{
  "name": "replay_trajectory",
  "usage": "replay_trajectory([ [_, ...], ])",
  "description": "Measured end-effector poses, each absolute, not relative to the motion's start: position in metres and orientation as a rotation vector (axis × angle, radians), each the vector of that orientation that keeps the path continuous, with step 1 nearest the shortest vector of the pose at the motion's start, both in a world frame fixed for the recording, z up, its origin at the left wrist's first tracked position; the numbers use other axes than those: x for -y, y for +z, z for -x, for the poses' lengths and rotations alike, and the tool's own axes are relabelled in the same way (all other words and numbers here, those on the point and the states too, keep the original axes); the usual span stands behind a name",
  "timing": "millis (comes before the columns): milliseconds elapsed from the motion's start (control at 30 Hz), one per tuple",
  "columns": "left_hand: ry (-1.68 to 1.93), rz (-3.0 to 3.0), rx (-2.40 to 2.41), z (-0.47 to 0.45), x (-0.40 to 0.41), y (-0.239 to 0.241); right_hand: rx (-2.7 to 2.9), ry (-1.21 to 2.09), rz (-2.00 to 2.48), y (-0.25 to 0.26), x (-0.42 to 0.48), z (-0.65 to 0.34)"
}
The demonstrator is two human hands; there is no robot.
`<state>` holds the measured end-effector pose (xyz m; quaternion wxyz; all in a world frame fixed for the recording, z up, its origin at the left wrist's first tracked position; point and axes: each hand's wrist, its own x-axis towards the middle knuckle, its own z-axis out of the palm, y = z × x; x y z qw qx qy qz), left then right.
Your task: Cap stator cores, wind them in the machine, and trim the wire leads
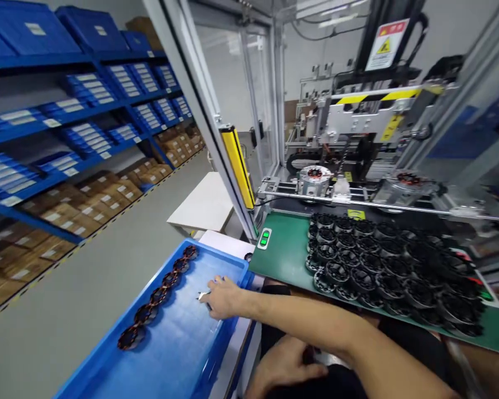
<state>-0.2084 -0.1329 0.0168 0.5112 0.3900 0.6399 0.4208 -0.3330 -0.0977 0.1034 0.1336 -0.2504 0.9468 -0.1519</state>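
Note:
My right hand (224,298) reaches across to the left, over the blue tray (178,360). Its fingers are bent together, and a small pale and dark bit shows at their tips, too small to name. Along the tray's left side stands a row of several ring-shaped motor stators (147,313) with dark and copper-coloured windings. Low in the picture, under my right forearm, is my left hand (285,366), close to my lap. Its thumb points right, but the forearm covers the fingers. Something shiny shows beside that thumb, its kind unclear.
On the green worktop (280,249) at right stand many black and silver ring parts (370,263) in rows. Behind it is a machine with two round fixtures (315,180) and a metal rail. A yellow safety bar (238,166) lines the frame post. Blue shelves (87,144) stand left.

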Motion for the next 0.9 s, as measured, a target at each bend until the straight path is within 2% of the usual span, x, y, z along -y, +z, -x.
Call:
replay_trajectory([
  [133,0.986,-1.116,-1.498,0.259,0.134,0.090,-2.851,-0.445,0.646,0.148,-0.019,0.294],
  [200,1.129,-1.244,-1.820,0.293,0.114,0.140,-2.934,-0.340,0.357,0.176,-0.102,0.272],
  [267,1.274,-1.423,-2.240,0.324,0.070,0.186,-2.974,-0.191,-0.005,0.205,-0.189,0.251],
  [300,1.159,-1.539,-2.444,0.338,0.040,0.205,-2.970,-0.119,-0.175,0.220,-0.231,0.242],
  [367,1.048,-1.658,-2.518,0.364,-0.030,0.231,-2.941,0.005,-0.472,0.245,-0.306,0.225],
  [467,0.756,-1.723,-2.620,0.402,-0.133,0.243,-2.853,0.108,-0.776,0.270,-0.388,0.203],
  [567,0.415,-1.664,-2.706,0.430,-0.201,0.237,-2.752,0.078,-0.929,0.269,-0.435,0.184],
  [700,0.047,-1.536,-2.800,0.449,-0.241,0.228,-2.629,-0.117,-0.995,0.241,-0.471,0.178],
  [900,-0.289,-1.406,-2.767,0.464,-0.271,0.226,-2.478,-0.414,-1.089,0.204,-0.506,0.203],
])
